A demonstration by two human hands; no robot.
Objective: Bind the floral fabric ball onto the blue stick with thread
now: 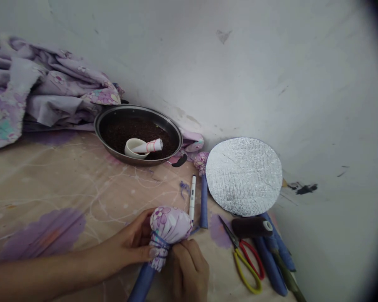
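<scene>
A stick wrapped in blue (142,282) carries a round head of floral cloth (171,224), tilted up and to the right. Blue cord (160,240) winds round the gathered neck, and the cloth's frilled edge (159,263) hangs below it. My left hand (141,239) grips this cloth-headed stick at the neck, thumb in front and fingers behind. Close against the right side of the neck, my right hand (190,268) is closed with its fingers curled. What those fingers pinch is hidden; a short blue strand (195,230) shows just beyond the head.
A dark two-handled pan (138,110) of brown granules holds a white cup (129,149) with a paper roll (154,145). To the right are a marker (192,197), another cloth-headed stick (203,201), a silver disc (244,176), scissors (247,266), a dark thread spool (250,227) and blue-wrapped sticks (271,268).
</scene>
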